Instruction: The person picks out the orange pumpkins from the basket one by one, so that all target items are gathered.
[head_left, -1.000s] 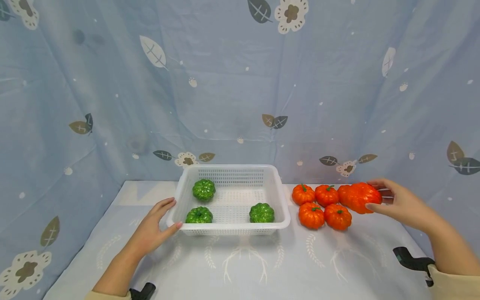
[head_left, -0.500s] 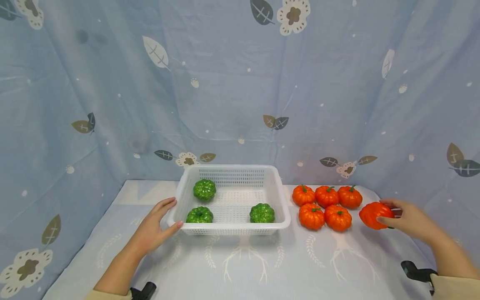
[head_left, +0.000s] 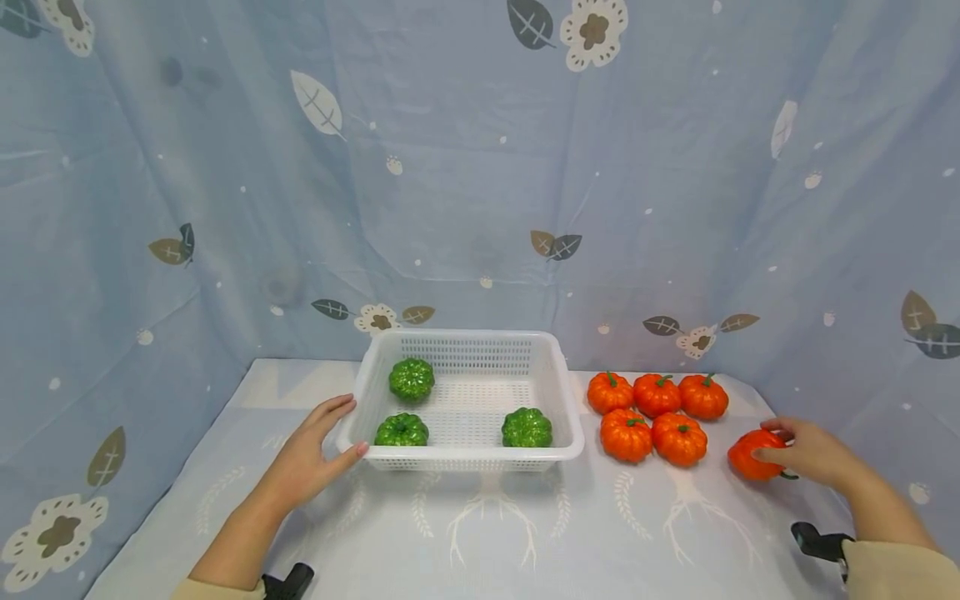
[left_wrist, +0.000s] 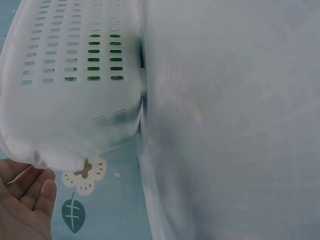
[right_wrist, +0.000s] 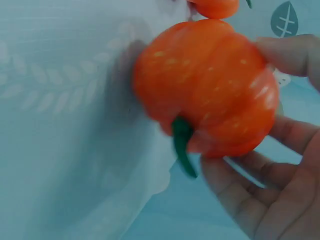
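My right hand [head_left: 813, 457] holds an orange toy pumpkin [head_left: 753, 456] at the table's right side. In the right wrist view, the thumb and fingers go round the pumpkin [right_wrist: 210, 85], its green stem pointing down, close over the cloth. My left hand [head_left: 303, 458] rests against the left front corner of a white plastic basket [head_left: 465, 454], thumb at the front rim and fingers along the left side. The left wrist view has those fingers [left_wrist: 42, 192] fairly straight at the basket's edge. Three glittery green pumpkins lie inside: back left [head_left: 411, 380], front left [head_left: 402, 430] and front right [head_left: 527, 427].
Several orange pumpkins [head_left: 656, 395] stand in two rows just right of the basket, left of the held one. A pale patterned cloth [head_left: 570, 533] covers the table. A blue printed curtain [head_left: 480, 183] hangs close behind and at both sides.
My right hand has carried the orange pumpkin away from the back row, to the right and toward me, and lowered it close to the table. The left hand and basket have stayed put.
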